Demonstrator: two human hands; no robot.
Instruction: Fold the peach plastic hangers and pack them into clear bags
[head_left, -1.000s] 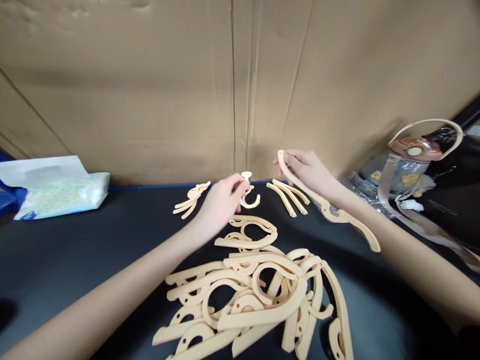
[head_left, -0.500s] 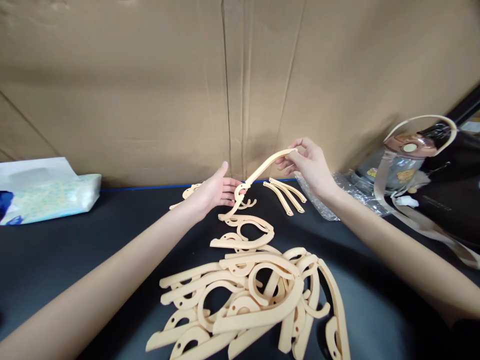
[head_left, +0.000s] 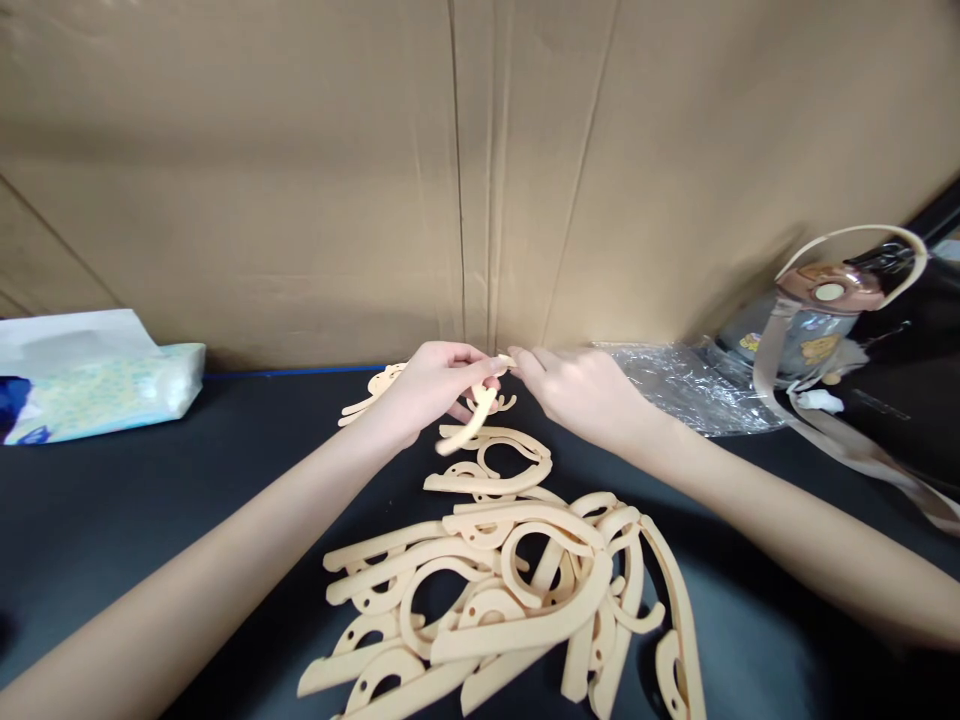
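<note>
A beige folding clothes hanger [head_left: 471, 428] is held up over the far part of the black table. My left hand [head_left: 442, 382] is closed around its middle, thumb on top, and one curved arm of it slants down toward me. The fingertips of my right hand [head_left: 581, 392] pinch a small beige end of it, touching my left thumb; most of that side is hidden behind my fingers. Just below lies a folded beige hanger [head_left: 487, 482]. Small beige hooks [head_left: 504, 403] show behind my left fingers.
A heap of beige folding hangers [head_left: 517, 640] covers the near middle of the table. More beige parts [head_left: 367, 398] lie left of my left wrist. A tissue pack [head_left: 112, 390] sits at left; clear plastic wrap [head_left: 675, 390] and a strapped bottle [head_left: 806, 320] at right. Cardboard [head_left: 300, 180] stands behind.
My right hand has moved left and down, meeting my left hand. My left fingers, spread before, have closed on the hanger, whose outstretched arm is now mostly covered.
</note>
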